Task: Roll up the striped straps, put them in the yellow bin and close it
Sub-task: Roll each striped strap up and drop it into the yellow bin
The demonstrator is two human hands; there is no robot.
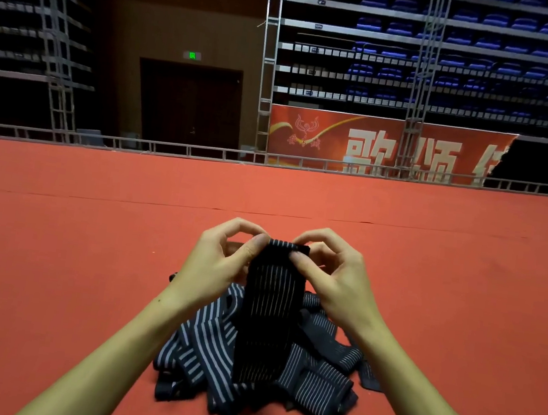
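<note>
Nearest the person, a loose heap of dark fabric straps with thin white stripes point(246, 366) lies on the red carpeted floor point(461, 299). One long black pin-striped elastic strap point(270, 310) rises out of the heap, its long axis running straight away from the person. Its far end sits in a two-handed grip: the left hand point(224, 263) pinches the left corner, the right hand point(333, 276) the right, both equally close. Judged: the roll starts at that far end and winds back towards the heap. No yellow bin is visible.
</note>
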